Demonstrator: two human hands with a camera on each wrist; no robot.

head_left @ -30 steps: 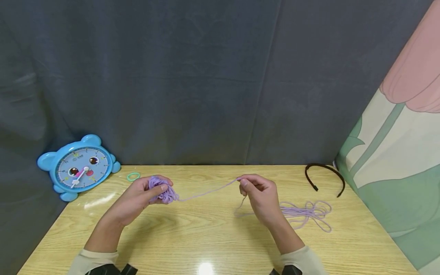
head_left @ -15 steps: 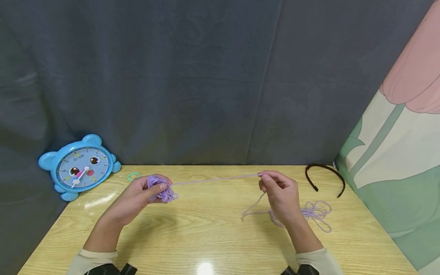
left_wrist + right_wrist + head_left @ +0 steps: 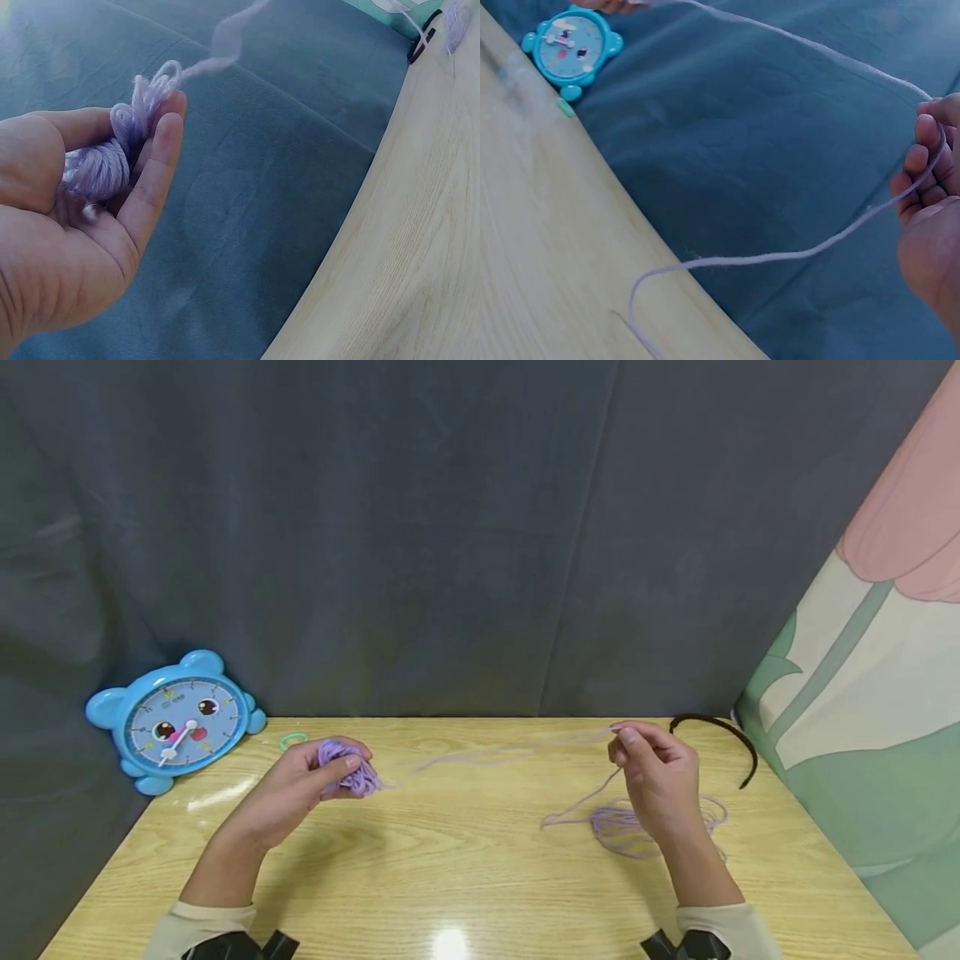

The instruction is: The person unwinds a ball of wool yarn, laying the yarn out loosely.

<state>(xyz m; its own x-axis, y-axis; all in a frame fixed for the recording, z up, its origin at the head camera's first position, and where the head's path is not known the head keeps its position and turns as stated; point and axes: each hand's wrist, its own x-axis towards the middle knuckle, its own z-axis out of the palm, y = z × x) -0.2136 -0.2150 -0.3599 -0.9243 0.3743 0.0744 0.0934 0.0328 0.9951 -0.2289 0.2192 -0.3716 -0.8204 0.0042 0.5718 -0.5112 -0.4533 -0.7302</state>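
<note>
In the left hand (image 3: 300, 793) we find a bundle of purple yarn (image 3: 363, 781); the grip is clamped on it, with the thumb laid across the near side and the fingers behind. In the left wrist view we see small loops poking out past the fingertips. The bundle is held above the worktop (image 3: 450, 852), well apart from the right hand (image 3: 663, 777). Between the two we follow a strand (image 3: 802, 39), blurred in the head view. At the right hand the grip is together on this strand, thumb and forefinger pinching it, the other fingers curled in. From the pinch we see the yarn sag to the worktop and run to a loose pile of loops (image 3: 615, 817), partly hidden behind the right hand and wrist.

On the left we notice a tilted blue clock (image 3: 183, 727) with a cartoon face, against a dark curtain (image 3: 375, 543). A green ring (image 3: 295, 734) lies between the clock and the left hand. Past the right hand we see a black headband (image 3: 742, 739), one end hidden behind the fingers, and farther right a cloth with a pink flower (image 3: 900, 552)
</note>
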